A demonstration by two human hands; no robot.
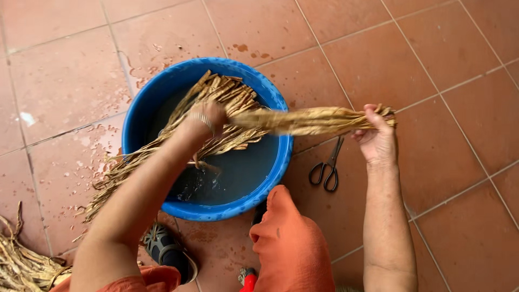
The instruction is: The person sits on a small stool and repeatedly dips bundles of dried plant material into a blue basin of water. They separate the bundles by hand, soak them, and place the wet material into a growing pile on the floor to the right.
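The left hand (208, 116) and the right hand (376, 135) hold one bunch of wet tan strips (308, 120) between them. It stretches out flat over the right side of a blue tub (270, 92). The right hand's grip is closed tight around one end of the bunch. The left hand is closed on the other end, above the tub. The left wrist has a bracelet (201, 119). More strips (162, 146) lie in the tub and hang over its left rim onto the wet floor (421, 65). Dark water sits in the tub. Black scissors (327, 167) lie on the red tiles, just beside the tub and near the right hand. Another pile of strips (21, 265) lies at the bottom left. A shoe (167, 251) shows near the tub.
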